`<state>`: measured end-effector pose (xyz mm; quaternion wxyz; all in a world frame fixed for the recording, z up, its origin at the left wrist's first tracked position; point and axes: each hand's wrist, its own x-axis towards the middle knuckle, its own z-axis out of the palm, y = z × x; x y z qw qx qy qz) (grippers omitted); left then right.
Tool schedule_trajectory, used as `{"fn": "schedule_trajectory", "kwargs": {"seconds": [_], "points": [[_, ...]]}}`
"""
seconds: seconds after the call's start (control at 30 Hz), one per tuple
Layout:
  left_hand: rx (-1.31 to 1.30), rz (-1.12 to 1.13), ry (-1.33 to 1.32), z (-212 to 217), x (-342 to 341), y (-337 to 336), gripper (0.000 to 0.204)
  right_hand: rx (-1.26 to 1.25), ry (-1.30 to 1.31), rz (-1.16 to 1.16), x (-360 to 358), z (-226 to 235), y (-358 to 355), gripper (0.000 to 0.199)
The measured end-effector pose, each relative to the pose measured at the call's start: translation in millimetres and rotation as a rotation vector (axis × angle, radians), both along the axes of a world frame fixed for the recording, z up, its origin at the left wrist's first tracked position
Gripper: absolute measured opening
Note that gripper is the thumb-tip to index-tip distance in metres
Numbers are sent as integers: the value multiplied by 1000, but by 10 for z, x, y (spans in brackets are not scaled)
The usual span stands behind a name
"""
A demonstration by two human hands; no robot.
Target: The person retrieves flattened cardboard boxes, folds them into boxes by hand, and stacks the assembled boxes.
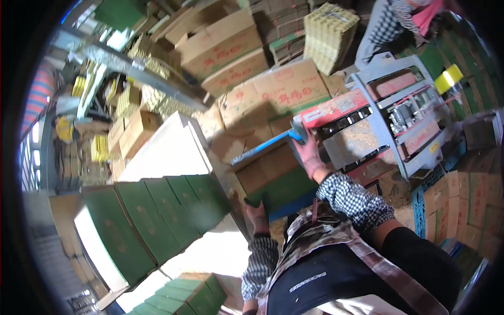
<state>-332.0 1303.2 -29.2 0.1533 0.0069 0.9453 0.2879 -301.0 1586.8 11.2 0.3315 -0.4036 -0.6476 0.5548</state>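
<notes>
A cardboard carton (pixel 270 181), brown on top and green on the side, lies in front of me. Along its far side runs a long blue bar (pixel 262 148). My right hand (pixel 308 151), in a pink glove with dark fingers, closes around the right end of that bar. Thumb on one side and fingers on the other, it sits at the carton's far right corner. My left hand (pixel 256 216), gloved alike, is at the carton's near left end. Its thumb stands apart and the fingertips appear to touch the carton; part of them is shaded.
To the right stands a grey-framed machine (pixel 391 113) with red rails. Green cartons (pixel 157 215) line the white table (pixel 173 137) at left. Brown cartons (pixel 283 89) and stacked yellow trays (pixel 329 37) lie beyond. Another person (pixel 391 26) bends at the far right.
</notes>
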Motion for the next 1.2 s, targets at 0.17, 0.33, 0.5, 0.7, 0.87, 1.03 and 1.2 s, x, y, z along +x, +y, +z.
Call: {"fn": "schedule_trajectory", "kwargs": {"seconds": [0.17, 0.33, 0.5, 0.7, 0.87, 1.03, 1.2], "points": [[593, 3, -175, -397, -33, 451, 66, 968, -321, 699, 264, 759, 149, 54], [616, -331, -241, -318, 600, 1553, 69, 433, -576, 491, 1232, 532, 59, 61], [657, -710, -249, 1005, 349, 1758, 53, 435, -258, 530, 1022, 1046, -167, 69], [698, -133, 1442, 4078, -617, -532, 36, -280, 311, 698, 8, 1650, -408, 41], [486, -46, 1805, 4925, -783, -350, 26, -606, 806, 1238, -731, 3191, -1247, 37], [-197, -515, 1804, 4789, 60, 690, 24, -1338, 1389, 1517, -722, 3497, -1384, 23], [287, -493, 1627, 4480, 150, 438, 75, -1147, 876, 1019, -528, 3327, -907, 51]]}}
